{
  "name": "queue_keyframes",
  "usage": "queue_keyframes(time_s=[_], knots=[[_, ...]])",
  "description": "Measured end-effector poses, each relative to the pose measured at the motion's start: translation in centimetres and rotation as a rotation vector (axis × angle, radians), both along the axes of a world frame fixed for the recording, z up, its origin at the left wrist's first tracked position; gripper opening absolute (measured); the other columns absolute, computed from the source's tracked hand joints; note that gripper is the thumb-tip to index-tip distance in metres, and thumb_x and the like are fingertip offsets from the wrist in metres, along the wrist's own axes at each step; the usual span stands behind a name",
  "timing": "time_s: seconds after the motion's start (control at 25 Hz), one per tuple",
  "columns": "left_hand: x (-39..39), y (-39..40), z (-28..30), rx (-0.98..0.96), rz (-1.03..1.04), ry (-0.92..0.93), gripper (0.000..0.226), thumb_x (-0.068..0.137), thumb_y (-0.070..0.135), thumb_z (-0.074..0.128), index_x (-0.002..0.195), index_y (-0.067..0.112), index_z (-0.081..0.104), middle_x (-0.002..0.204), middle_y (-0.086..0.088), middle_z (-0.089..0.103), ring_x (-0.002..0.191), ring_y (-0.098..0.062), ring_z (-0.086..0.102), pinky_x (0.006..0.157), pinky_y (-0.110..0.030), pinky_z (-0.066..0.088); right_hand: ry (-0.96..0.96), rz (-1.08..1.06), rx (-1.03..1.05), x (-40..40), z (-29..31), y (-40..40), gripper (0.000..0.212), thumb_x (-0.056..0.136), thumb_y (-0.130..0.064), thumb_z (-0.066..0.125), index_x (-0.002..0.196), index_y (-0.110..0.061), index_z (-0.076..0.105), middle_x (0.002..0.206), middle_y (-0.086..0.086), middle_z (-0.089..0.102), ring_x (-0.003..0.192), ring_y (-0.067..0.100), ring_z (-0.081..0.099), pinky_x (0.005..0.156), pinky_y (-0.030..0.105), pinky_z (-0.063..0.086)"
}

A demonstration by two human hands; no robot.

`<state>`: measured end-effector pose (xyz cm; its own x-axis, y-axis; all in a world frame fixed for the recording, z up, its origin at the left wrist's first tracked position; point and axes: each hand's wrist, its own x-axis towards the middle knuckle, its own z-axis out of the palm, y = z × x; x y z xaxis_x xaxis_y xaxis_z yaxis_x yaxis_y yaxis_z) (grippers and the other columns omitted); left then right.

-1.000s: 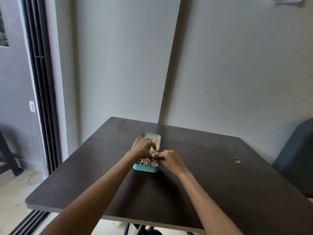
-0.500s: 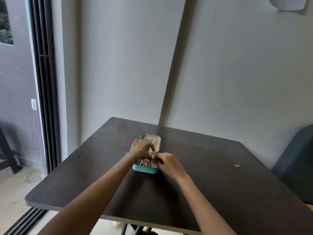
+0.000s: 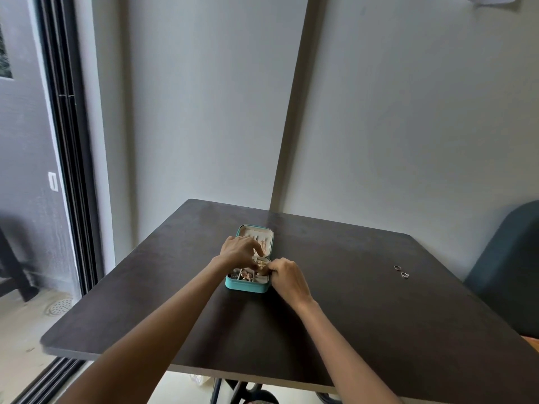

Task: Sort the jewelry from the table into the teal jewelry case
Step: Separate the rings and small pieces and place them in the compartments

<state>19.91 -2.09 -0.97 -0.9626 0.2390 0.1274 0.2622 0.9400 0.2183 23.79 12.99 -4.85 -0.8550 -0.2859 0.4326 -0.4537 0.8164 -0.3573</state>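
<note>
A small teal jewelry case (image 3: 246, 287) lies open in the middle of the dark table (image 3: 350, 316), its cream lid tilted back. Gold pieces lie in its front compartments. My left hand (image 3: 237, 253) hovers over the case's back part with fingers curled down into it. My right hand (image 3: 284, 277) sits at the case's right edge, fingertips pinched together over the tray; what they hold is too small to see. Two silver rings (image 3: 401, 271) lie far right on the table.
A dark teal chair (image 3: 507, 272) stands at the table's right side. Walls close in behind the table, and a sliding glass door is on the left.
Both hands stay at the case with only slight finger shifts. The camera view has drifted a little; the rings have not moved.
</note>
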Motion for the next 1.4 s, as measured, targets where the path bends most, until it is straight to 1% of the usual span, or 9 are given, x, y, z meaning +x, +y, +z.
queue_keyframes(time_s=[0.16, 0.32, 0.52, 0.72, 0.88, 1.0, 1.16, 1.28, 1.4], knots=[[0.5, 0.8, 0.9, 0.213, -0.024, -0.045, 0.029, 0.080, 0.036, 0.070, 0.108, 0.027, 0.068, 0.106, 0.003, 0.068, 0.102, -0.016, 0.060, 0.089, -0.031, 0.040, -0.013, -0.187, -0.344, -0.5, 0.3, 1.9, 0.038, 0.081, 0.007, 0.044, 0.086, -0.015, 0.075, 0.094, 0.003, 0.074, 0.090, 0.019, 0.067, 0.078, 0.028, 0.050], [0.4, 5.6, 0.4, 0.461, -0.118, -0.034, 0.018, 0.087, 0.020, 0.062, 0.102, 0.015, 0.072, 0.103, -0.007, 0.071, 0.099, -0.022, 0.063, 0.085, -0.030, 0.046, -0.075, -0.310, -0.428, -1.0, 0.5, 5.4, 0.033, 0.084, 0.002, 0.046, 0.090, -0.016, 0.073, 0.093, 0.002, 0.074, 0.090, 0.019, 0.066, 0.073, 0.026, 0.048], [0.6, 17.3, -2.8, 0.717, -0.155, -0.062, 0.019, 0.091, 0.014, 0.055, 0.104, 0.012, 0.068, 0.104, -0.008, 0.070, 0.093, -0.021, 0.063, 0.081, -0.028, 0.047, -0.118, -0.529, -0.494, -0.8, -0.3, 13.3, 0.019, 0.089, -0.012, 0.052, 0.098, -0.017, 0.068, 0.100, 0.004, 0.071, 0.095, 0.023, 0.063, 0.067, 0.023, 0.039], [0.0, 27.5, -4.0, 0.578, -0.293, -0.168, 0.032, 0.090, 0.014, 0.053, 0.121, 0.011, 0.059, 0.121, -0.012, 0.057, 0.110, -0.025, 0.058, 0.095, -0.029, 0.043, -0.117, -0.693, -0.489, -1.1, -1.1, 23.7, 0.024, 0.088, -0.006, 0.050, 0.102, -0.014, 0.069, 0.109, 0.008, 0.069, 0.105, 0.026, 0.062, 0.085, 0.030, 0.045], [-2.1, 31.9, -4.1, 0.415, -0.371, -0.208, 0.038, 0.093, 0.017, 0.049, 0.130, 0.011, 0.050, 0.132, -0.010, 0.049, 0.123, -0.025, 0.048, 0.104, -0.031, 0.036, -0.158, -0.795, -0.356, -2.0, -1.6, 29.4, 0.028, 0.091, -0.007, 0.047, 0.113, -0.015, 0.061, 0.117, 0.007, 0.063, 0.112, 0.025, 0.056, 0.086, 0.030, 0.043], [-3.7, 33.0, -4.2, 0.292, -0.385, -0.150, 0.039, 0.093, 0.016, 0.044, 0.131, 0.010, 0.050, 0.130, -0.011, 0.048, 0.123, -0.028, 0.047, 0.102, -0.036, 0.039, -0.151, -0.797, -0.197, -3.1, -1.7, 30.6, 0.025, 0.094, -0.017, 0.048, 0.117, -0.020, 0.058, 0.118, 0.005, 0.060, 0.111, 0.025, 0.057, 0.083, 0.032, 0.045], [-4.5, 33.1, -4.3, 0.246, -0.392, -0.038, 0.038, 0.092, 0.015, 0.041, 0.127, 0.016, 0.056, 0.125, -0.006, 0.052, 0.117, -0.027, 0.052, 0.092, -0.036, 0.045, -0.127, -0.841, 0.012, -4.2, -1.6, 31.3, 0.023, 0.096, -0.032, 0.048, 0.115, -0.027, 0.058, 0.116, 0.002, 0.057, 0.104, 0.029, 0.061, 0.079, 0.034, 0.045], [-4.4, 33.0, -4.4, 0.185, -0.422, -0.001, 0.038, 0.093, 0.017, 0.040, 0.128, 0.020, 0.055, 0.127, -0.004, 0.052, 0.115, -0.026, 0.053, 0.088, -0.035, 0.044, -0.084, -0.850, 0.062, -4.5, -1.7, 31.2, 0.018, 0.095, -0.034, 0.050, 0.105, -0.024, 0.062, 0.111, 0.002, 0.057, 0.097, 0.026, 0.063, 0.073, 0.032, 0.043], [-4.4, 33.1, -3.9, 0.226, -0.410, -0.033, 0.039, 0.092, 0.016, 0.043, 0.129, 0.019, 0.054, 0.126, -0.004, 0.053, 0.117, -0.025, 0.052, 0.090, -0.036, 0.045, -0.145, -0.827, 0.058, -4.6, -1.8, 31.6, 0.021, 0.095, -0.036, 0.050, 0.102, -0.021, 0.062, 0.111, 0.002, 0.054, 0.098, 0.026, 0.062, 0.073, 0.032, 0.042]])
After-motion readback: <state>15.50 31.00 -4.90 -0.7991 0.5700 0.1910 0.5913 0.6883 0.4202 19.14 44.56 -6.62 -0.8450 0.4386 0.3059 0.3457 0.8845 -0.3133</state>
